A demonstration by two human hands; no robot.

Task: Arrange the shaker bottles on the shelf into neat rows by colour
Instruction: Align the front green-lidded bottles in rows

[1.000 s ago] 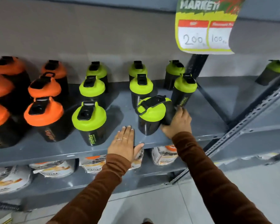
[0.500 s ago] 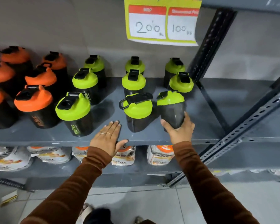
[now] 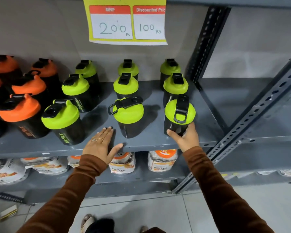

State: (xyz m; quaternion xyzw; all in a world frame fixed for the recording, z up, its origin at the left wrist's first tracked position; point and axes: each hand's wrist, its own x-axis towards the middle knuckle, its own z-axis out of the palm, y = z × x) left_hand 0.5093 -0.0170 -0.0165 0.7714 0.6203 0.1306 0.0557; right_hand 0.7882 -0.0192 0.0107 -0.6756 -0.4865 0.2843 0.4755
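Observation:
Black shaker bottles stand on a grey metal shelf [image 3: 141, 145]. Green-lidded ones form three columns in the middle and right; orange-lidded ones [image 3: 20, 108] crowd the left. My right hand [image 3: 185, 137] grips the base of the front right green-lidded bottle [image 3: 179, 115], which stands upright at the front of the right column. My left hand [image 3: 101, 147] lies flat, fingers spread, on the shelf's front edge between the front left green bottle [image 3: 62, 118] and the front middle green bottle [image 3: 128, 113], whose black carry loop sticks out to the left.
A yellow price sign [image 3: 126, 22] hangs above the bottles. A slotted upright post [image 3: 207, 42] and a diagonal brace [image 3: 252, 113] bound the shelf on the right. White pouches [image 3: 161, 162] fill the lower shelf. Pale floor tiles lie below.
My right hand has brought the green-lidded bottle from leaning beside the middle bottle to upright at the front of the right column. The left hand stayed flat on the shelf edge.

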